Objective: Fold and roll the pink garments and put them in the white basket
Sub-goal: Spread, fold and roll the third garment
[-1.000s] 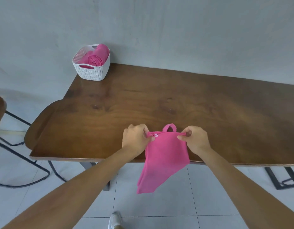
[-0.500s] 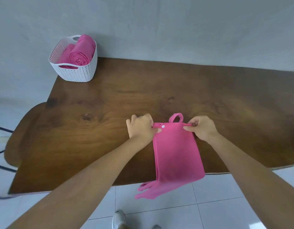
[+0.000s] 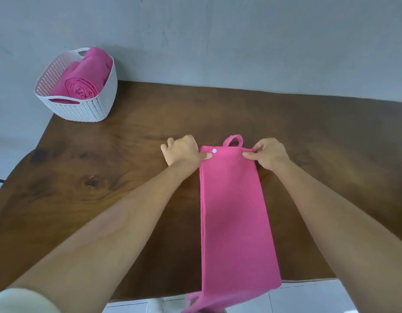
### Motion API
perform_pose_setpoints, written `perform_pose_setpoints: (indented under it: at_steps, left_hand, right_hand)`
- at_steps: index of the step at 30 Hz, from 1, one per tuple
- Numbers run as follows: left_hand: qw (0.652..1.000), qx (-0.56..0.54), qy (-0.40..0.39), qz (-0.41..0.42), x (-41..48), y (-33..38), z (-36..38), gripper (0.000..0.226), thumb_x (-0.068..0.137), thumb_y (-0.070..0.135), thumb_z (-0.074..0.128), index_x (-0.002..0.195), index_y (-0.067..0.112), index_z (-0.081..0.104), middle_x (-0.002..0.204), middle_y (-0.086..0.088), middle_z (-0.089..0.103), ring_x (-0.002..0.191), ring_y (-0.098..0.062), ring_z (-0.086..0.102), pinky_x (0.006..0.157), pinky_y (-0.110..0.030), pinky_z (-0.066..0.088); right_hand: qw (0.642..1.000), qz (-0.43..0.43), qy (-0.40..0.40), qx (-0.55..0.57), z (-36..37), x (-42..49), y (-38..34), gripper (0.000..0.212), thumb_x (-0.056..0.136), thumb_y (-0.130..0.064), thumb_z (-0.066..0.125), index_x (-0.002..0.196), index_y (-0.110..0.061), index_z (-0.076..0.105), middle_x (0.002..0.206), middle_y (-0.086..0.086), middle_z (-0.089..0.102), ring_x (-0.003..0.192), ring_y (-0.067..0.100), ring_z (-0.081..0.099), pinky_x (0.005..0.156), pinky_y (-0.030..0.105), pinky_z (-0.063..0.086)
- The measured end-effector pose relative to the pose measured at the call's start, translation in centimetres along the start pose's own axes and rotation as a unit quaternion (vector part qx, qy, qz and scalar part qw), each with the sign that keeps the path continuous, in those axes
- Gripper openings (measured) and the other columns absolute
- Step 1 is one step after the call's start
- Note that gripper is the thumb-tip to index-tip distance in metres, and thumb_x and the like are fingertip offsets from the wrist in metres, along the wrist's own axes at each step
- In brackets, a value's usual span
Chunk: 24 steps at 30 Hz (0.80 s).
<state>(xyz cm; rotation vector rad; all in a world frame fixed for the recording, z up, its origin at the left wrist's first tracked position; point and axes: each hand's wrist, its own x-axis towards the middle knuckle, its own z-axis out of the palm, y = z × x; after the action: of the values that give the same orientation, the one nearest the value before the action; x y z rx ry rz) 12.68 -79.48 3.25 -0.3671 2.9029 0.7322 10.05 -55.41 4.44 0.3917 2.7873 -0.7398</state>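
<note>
The left hand (image 3: 184,152) and right hand (image 3: 269,154) are each pinching, in a tight grip, one far corner of the folded pink garment (image 3: 234,211), holding it flat on the surface (image 3: 127,177), tail overhanging the near edge, seemingly for rolling.

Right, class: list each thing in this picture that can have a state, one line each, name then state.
pink garment: folded into a long strip, flat on the table, near end hanging over the edge, not yet rolled
white basket: upright at the table's far left corner, partly filled
rolled garments: rolled up, lying in the basket
left hand: pinches the strip's far left corner
right hand: pinches the strip's far right corner
</note>
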Motion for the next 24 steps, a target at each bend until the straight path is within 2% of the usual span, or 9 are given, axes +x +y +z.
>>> perform_pose_setpoints:
  at_steps: [8,13,18,21,24]
  left_hand:
    - [0.997,-0.007,0.024,-0.073,8.1,3.5,0.4,0.045,0.072,0.070,0.076,0.073,0.026,0.072,0.086,0.001,0.070,0.110,-0.025,0.054,0.099,-0.043,0.035]
    - [0.994,-0.015,0.042,-0.102,12.7,5.0,0.5,0.045,0.070,0.070,0.078,0.083,0.027,0.073,0.096,0.000,0.072,0.115,-0.025,0.055,0.097,-0.041,0.032]
    - [0.991,-0.003,0.050,-0.127,16.9,6.4,0.3,0.058,0.068,0.077,0.075,0.093,0.024,0.071,0.101,-0.001,0.072,0.116,-0.026,0.056,0.094,-0.041,0.032]
    - [0.990,0.013,0.064,-0.128,19.0,7.1,0.1,0.060,0.069,0.078,0.073,0.093,0.022,0.070,0.103,-0.002,0.070,0.118,-0.026,0.054,0.096,-0.041,0.033]
    - [0.989,0.018,0.074,-0.126,20.7,7.6,0.0,0.062,0.070,0.079,0.071,0.090,0.021,0.068,0.099,-0.002,0.069,0.117,-0.026,0.053,0.098,-0.042,0.032]
  right_hand:
    - [1.000,-0.006,0.008,-0.023,-1.6,7.4,-2.6,0.035,0.083,-0.052,0.077,0.091,-0.019,0.071,0.095,0.000,0.071,0.092,0.022,0.067,0.085,0.041,0.056]
    - [1.000,-0.011,0.002,-0.029,-2.1,12.5,-3.9,0.037,0.082,-0.055,0.077,0.089,-0.019,0.071,0.092,0.000,0.071,0.093,0.024,0.066,0.089,0.041,0.054]
    - [1.000,-0.015,-0.008,-0.022,-2.4,17.7,-5.1,0.044,0.077,-0.061,0.077,0.088,-0.019,0.072,0.092,0.002,0.072,0.096,0.028,0.067,0.093,0.045,0.053]
    - [1.000,-0.024,-0.003,-0.009,-2.8,20.4,-5.6,0.047,0.075,-0.062,0.079,0.089,-0.018,0.073,0.094,0.002,0.072,0.096,0.027,0.067,0.093,0.046,0.053]
    - [0.999,-0.035,0.006,-0.001,-2.6,22.8,-6.0,0.048,0.072,-0.066,0.079,0.081,-0.018,0.073,0.089,0.003,0.073,0.093,0.028,0.069,0.088,0.044,0.055]
